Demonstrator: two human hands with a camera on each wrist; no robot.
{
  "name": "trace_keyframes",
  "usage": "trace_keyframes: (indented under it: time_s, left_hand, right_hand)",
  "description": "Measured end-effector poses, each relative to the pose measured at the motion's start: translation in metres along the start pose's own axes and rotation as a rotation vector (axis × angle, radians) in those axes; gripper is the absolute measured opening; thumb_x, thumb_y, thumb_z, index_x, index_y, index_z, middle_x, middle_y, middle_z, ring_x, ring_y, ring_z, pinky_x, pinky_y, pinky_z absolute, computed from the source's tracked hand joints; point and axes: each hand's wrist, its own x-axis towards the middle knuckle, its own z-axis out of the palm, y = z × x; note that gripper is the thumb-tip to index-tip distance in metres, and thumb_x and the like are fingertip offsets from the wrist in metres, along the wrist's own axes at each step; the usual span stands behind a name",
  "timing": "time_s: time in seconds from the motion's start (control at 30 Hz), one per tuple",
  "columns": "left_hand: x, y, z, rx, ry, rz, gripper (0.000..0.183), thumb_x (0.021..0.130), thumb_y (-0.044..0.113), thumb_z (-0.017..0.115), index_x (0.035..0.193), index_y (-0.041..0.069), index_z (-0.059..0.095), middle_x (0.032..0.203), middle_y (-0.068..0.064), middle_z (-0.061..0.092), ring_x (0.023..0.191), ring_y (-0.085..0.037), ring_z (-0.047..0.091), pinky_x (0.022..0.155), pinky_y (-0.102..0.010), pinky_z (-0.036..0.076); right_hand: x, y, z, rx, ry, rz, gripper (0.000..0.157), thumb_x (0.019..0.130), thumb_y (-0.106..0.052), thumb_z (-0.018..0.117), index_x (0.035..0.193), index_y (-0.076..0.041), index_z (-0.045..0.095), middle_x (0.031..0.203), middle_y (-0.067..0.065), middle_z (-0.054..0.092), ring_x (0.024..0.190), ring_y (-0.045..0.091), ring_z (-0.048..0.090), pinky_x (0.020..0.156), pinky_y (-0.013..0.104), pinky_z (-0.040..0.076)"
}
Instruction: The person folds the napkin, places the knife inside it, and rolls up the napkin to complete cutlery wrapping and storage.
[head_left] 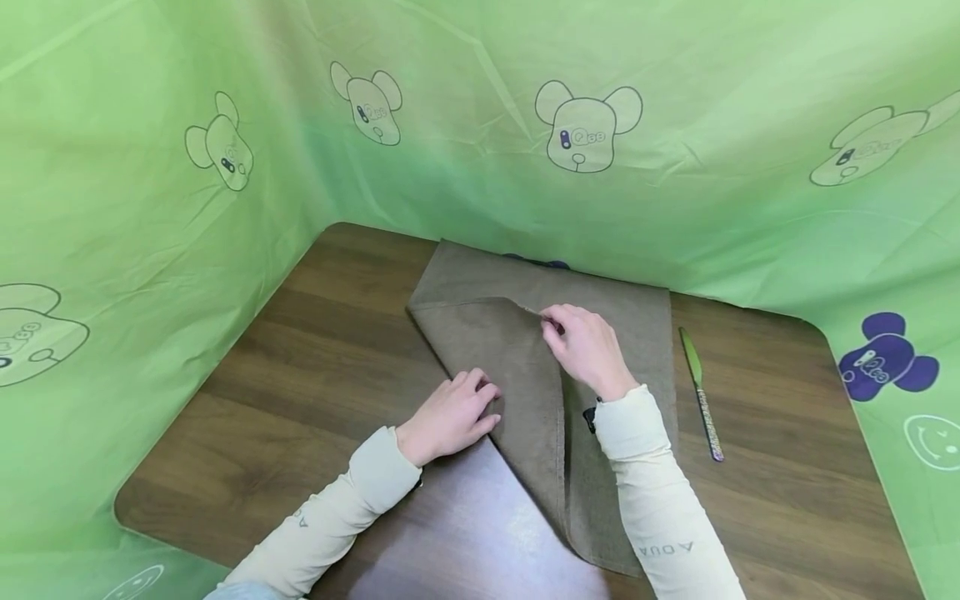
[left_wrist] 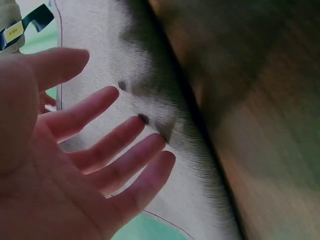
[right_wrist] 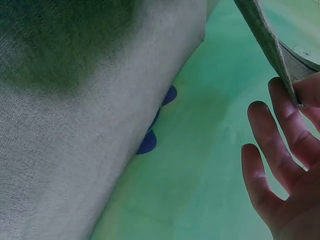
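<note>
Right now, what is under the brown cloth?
The brown cloth lies on the wooden table, whose bare top shows to its left and right. The part directly beneath is covered, so whether anything else lies there cannot be seen.

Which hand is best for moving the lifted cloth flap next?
Probably the right hand: it pinches the lifted flap by its edge. The left hand touches the cloth near the fold, better placed to steady it.

Matt cloth (head_left: 517, 358) — finely textured, wood-grain table (head_left: 315, 350) (partly glossy), creased fabric backdrop (head_left: 465, 183)
</note>
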Motion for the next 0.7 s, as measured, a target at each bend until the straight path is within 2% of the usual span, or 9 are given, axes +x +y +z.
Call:
trace_keyframes:
  time_s: [0.13, 0.27, 0.47, 0.7]
  left_hand:
    - [-0.003, -0.001, 0.002, 0.036, -0.06, -0.024, 0.031, 0.091, 0.032, 0.063, 0.116, 0.013, 0.063, 0.123, -0.008, 0.054, 0.107, -0.026, 0.056, 0.081, -0.041, 0.047]
    - [-0.005, -0.003, 0.006, 0.047, -0.092, -0.037, 0.036, 0.09, 0.032, 0.064, 0.12, 0.013, 0.061, 0.132, -0.011, 0.05, 0.12, -0.029, 0.051, 0.085, -0.043, 0.047]
    - [-0.007, -0.004, 0.008, 0.052, -0.126, -0.029, 0.044, 0.088, 0.033, 0.067, 0.126, 0.014, 0.058, 0.137, -0.013, 0.047, 0.127, -0.03, 0.046, 0.087, -0.046, 0.047]
    - [-0.005, -0.006, 0.008, 0.04, -0.185, -0.047, 0.053, 0.091, 0.035, 0.064, 0.137, 0.013, 0.052, 0.146, -0.016, 0.04, 0.137, -0.039, 0.038, 0.098, -0.053, 0.043]
  right_hand:
    - [0.001, 0.006, -0.001, 0.009, -0.01, 0.038, 0.02, 0.094, -0.016, 0.054, 0.104, -0.009, 0.069, 0.096, 0.007, 0.071, 0.083, 0.027, 0.067, 0.072, 0.047, 0.051]
    - [0.001, 0.012, -0.003, 0.021, -0.012, 0.077, 0.021, 0.095, -0.018, 0.053, 0.105, -0.009, 0.069, 0.096, 0.007, 0.071, 0.084, 0.028, 0.067, 0.07, 0.048, 0.051]
    - [0.002, 0.019, -0.006, 0.031, -0.026, 0.131, 0.024, 0.097, -0.021, 0.051, 0.109, -0.011, 0.069, 0.098, 0.006, 0.071, 0.081, 0.026, 0.065, 0.066, 0.047, 0.05]
    - [0.005, 0.028, -0.011, 0.026, 0.0, 0.141, 0.024, 0.097, -0.021, 0.051, 0.11, -0.01, 0.069, 0.094, 0.008, 0.071, 0.075, 0.025, 0.062, 0.063, 0.045, 0.048]
